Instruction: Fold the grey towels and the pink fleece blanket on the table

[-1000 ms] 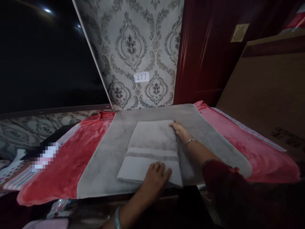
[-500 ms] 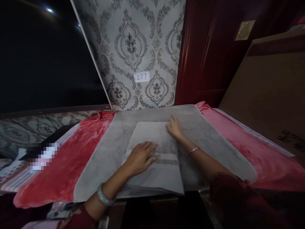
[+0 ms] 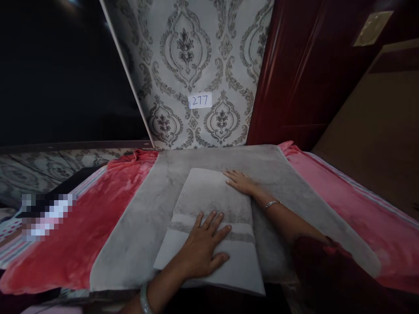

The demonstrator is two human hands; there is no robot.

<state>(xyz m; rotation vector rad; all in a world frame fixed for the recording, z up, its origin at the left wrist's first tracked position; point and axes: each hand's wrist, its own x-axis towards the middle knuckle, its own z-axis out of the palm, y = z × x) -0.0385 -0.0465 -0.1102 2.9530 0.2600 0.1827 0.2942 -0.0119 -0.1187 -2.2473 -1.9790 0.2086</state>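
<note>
A folded light grey towel (image 3: pixel 216 192) with a darker band across it lies on a larger grey plush cloth (image 3: pixel 140 226). My left hand (image 3: pixel 204 250) rests flat on the towel's near half, fingers spread, over part of the band. At the towel's far right edge, my right hand (image 3: pixel 240 181) lies palm down with its fingers stretched over the border. Neither hand grips the fabric. The near edge of the towel reaches to about the front edge of the grey cloth.
Red plush fabric (image 3: pixel 81 222) spreads out under the grey cloth on both sides. A large dark screen (image 3: pixel 65 78) stands at the left. Patterned wallpaper (image 3: pixel 186 56) bears a paper label (image 3: pixel 200 100) reading 277. A cardboard box (image 3: pixel 376 126) leans at the right.
My left hand has slid nearer to me across the towel and its fingers have spread. My right hand has settled lower on the towel's edge. The view has shifted slightly.
</note>
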